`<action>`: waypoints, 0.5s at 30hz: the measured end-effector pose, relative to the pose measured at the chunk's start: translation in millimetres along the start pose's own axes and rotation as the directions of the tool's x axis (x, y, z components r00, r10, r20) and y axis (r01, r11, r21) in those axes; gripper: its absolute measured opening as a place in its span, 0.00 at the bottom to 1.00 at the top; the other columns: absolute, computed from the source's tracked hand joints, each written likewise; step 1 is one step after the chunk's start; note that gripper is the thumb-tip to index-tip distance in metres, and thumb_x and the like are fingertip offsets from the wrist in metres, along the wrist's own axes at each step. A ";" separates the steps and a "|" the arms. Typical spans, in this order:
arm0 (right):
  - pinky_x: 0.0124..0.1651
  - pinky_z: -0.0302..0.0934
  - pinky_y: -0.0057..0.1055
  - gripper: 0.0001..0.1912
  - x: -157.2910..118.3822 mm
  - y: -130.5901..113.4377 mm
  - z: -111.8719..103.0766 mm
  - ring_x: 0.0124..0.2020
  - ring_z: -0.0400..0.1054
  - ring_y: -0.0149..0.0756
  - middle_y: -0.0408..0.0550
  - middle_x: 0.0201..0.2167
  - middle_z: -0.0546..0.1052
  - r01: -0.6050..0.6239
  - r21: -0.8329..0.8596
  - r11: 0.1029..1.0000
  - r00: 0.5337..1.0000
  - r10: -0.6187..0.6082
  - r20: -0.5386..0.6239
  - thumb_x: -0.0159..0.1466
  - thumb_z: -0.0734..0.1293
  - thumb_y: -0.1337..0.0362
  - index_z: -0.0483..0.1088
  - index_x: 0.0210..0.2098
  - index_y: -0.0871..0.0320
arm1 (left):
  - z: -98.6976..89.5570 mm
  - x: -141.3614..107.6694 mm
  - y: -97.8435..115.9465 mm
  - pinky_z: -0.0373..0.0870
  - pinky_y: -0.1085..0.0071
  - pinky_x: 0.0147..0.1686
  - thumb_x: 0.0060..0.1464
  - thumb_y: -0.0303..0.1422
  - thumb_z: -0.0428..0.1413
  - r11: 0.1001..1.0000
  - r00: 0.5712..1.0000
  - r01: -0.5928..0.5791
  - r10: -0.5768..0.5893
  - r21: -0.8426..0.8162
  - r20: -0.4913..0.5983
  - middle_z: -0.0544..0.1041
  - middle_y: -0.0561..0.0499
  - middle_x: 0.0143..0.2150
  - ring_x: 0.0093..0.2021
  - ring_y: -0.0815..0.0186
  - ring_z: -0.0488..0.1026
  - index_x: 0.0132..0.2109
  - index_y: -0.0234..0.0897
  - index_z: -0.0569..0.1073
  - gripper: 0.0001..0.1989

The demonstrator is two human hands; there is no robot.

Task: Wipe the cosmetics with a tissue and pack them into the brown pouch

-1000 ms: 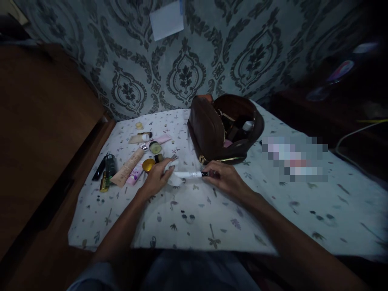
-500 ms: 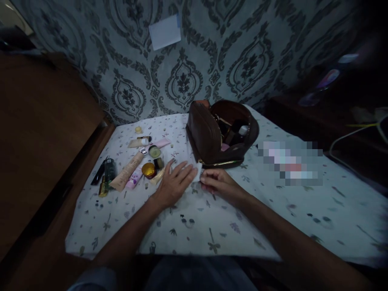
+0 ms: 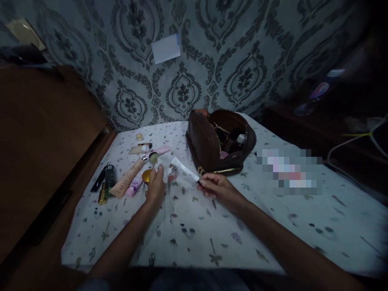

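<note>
My left hand (image 3: 157, 186) is closed on a crumpled white tissue (image 3: 164, 167), just right of a jar with a gold lid (image 3: 146, 176). Pinched by its dark end in my right hand (image 3: 214, 186) is a slim white tube (image 3: 185, 169), which slants up to the left toward the tissue. Behind my right hand stands an open brown bag (image 3: 203, 139) with small items inside. Left of my left hand lie a beige tube (image 3: 129, 178), a pink tube (image 3: 134, 186), a dark green bottle (image 3: 110, 178) and a small gold bottle (image 3: 103, 193).
A patterned white cloth (image 3: 194, 242) covers the table, with a blurred-out item (image 3: 291, 171) on its right. Patterned wallpaper rises behind. Brown wooden furniture (image 3: 45, 141) borders the left side. A clear bottle (image 3: 318, 91) and a cable (image 3: 336, 147) are at the right.
My left hand has moved left, away from my right hand, and now grips the tissue. The white tube, earlier covered by my left hand, now shows. The view has tilted slightly up.
</note>
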State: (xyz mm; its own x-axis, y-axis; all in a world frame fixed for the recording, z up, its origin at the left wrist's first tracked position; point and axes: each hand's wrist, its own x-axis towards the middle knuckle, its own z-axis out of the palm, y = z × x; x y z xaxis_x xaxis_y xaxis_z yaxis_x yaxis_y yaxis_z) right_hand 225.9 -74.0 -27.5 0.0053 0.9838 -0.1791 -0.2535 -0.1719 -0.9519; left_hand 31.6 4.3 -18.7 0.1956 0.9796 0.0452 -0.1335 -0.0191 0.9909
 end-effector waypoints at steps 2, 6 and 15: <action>0.21 0.47 0.23 0.25 1.3 2.9 1.6 0.20 0.63 0.25 0.46 0.26 0.77 -0.002 0.012 1.000 1.000 0.002 0.005 0.48 0.77 0.47 0.70 0.30 0.60 | 11.9 -9.1 0.7 0.75 0.68 0.37 0.56 0.50 0.56 0.973 0.989 0.140 -0.128 -0.184 0.075 0.76 0.47 0.48 0.47 0.59 0.76 0.49 0.38 0.70 0.22; 0.23 0.51 0.22 0.25 1.8 8.7 5.3 0.21 0.65 0.26 0.43 0.23 0.75 0.024 0.018 1.000 0.998 -0.026 0.063 0.49 0.77 0.46 0.71 0.33 0.60 | 31.1 -31.2 -5.8 0.70 0.73 0.31 0.49 0.49 0.63 0.955 0.912 0.237 -0.156 -0.177 0.379 0.78 0.48 0.39 0.35 0.65 0.75 0.47 0.35 0.71 0.26; 0.22 0.52 0.24 0.22 -1.4 7.1 12.5 0.20 0.64 0.27 0.42 0.22 0.73 0.122 -0.188 0.975 0.980 -0.088 0.179 0.55 0.72 0.45 0.69 0.29 0.59 | 35.3 -35.0 -0.1 0.66 0.76 0.26 0.42 0.52 0.67 0.909 0.948 0.300 -0.251 -0.289 0.195 0.74 0.56 0.28 0.28 0.68 0.73 0.40 0.37 0.70 0.27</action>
State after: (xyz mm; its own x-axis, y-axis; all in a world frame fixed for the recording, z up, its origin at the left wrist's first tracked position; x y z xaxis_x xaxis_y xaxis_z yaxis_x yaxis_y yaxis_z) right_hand 212.0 -75.9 -30.9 -0.1461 0.9882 -0.0472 -0.0645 -0.0571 -0.9963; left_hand 59.0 -37.1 -15.9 0.4082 0.8947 -0.1815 -0.3429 0.3346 0.8778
